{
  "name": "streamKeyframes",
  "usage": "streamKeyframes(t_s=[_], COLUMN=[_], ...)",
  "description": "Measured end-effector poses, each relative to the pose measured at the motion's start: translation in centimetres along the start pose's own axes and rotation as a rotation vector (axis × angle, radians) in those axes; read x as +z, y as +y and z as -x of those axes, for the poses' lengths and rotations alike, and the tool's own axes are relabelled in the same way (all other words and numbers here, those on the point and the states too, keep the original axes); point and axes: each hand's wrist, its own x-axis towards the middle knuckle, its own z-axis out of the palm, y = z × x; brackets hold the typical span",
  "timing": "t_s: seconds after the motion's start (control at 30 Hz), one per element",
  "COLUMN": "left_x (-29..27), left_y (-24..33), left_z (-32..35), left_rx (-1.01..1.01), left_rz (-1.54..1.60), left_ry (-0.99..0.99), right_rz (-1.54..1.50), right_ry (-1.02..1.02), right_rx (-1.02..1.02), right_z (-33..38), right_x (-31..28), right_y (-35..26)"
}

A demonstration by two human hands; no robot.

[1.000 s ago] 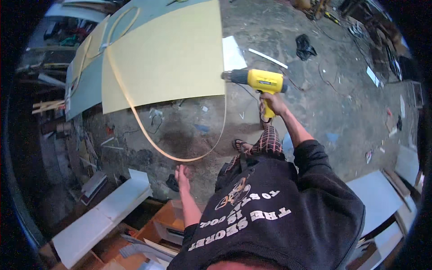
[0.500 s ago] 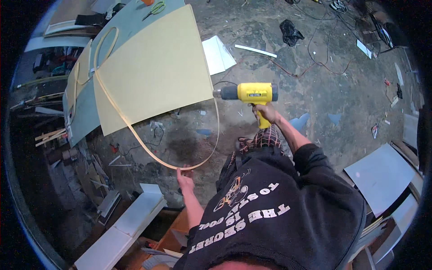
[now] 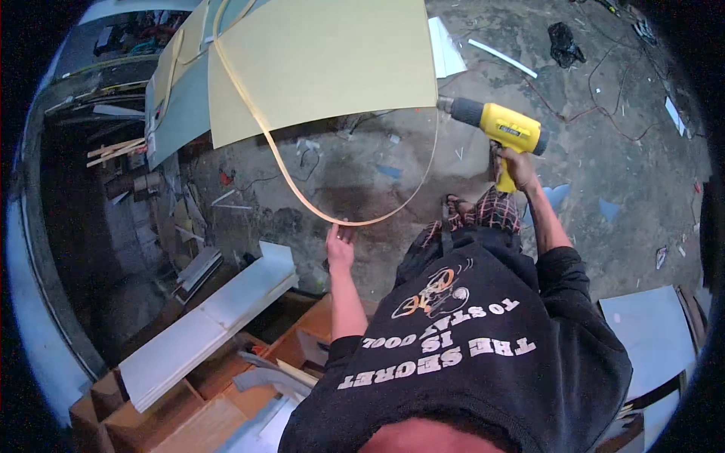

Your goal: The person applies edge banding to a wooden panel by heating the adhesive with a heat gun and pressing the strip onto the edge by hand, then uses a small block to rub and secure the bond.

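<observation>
My right hand grips the handle of a yellow and black heat gun. Its metal nozzle points left, close to the near right corner of a large cream board. A long, thin, cream edge-banding strip hangs in a loop below the board, its right side rising to that corner. At the bottom of the loop, my left hand has its fingers at the strip, seemingly holding it lightly; the exact grip is hard to make out.
The board rests on a blue-green surface. Scraps, a white strip, a black bag and cords lie on the concrete floor. Nearer are a long white panel over a brown wooden compartment unit, and a white sheet at right.
The whole view has shifted, so board, strip and heat gun appear farther right and higher. The heat gun's body tilts slightly more; its nozzle stays at the board's corner, my left hand at the loop.
</observation>
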Motion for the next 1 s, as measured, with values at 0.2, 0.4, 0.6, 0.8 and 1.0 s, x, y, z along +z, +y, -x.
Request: streamKeyframes(t_s=[0.2,0.4,0.6,0.8,1.0], left_x=[0.0,0.6,1.1,1.5,1.3], left_y=[0.7,0.6,0.3,0.6,0.7], left_z=[-1.3,-1.1,0.5,0.2,-0.3], left_rx=[-0.047,-0.068,-0.074,-0.11,-0.099], left_rz=[0.026,-0.085,-0.049,-0.121,-0.112], left_ry=[-0.022,0.104,0.205,0.27,0.324], right_rz=[0.09,-0.045,0.138,0.117,0.313], right_ry=[0.128,0.02,-0.021,-0.038,-0.083], right_rx=[0.082,0.016,0.06,-0.1,0.001], right_z=[0.5,-2.9,-1.8,-6.7,-3.7], right_x=[1.2,0.0,-1.8,-1.2,-2.5], right_y=[-1.8,-2.1,-2.7,-6.7,-5.3])
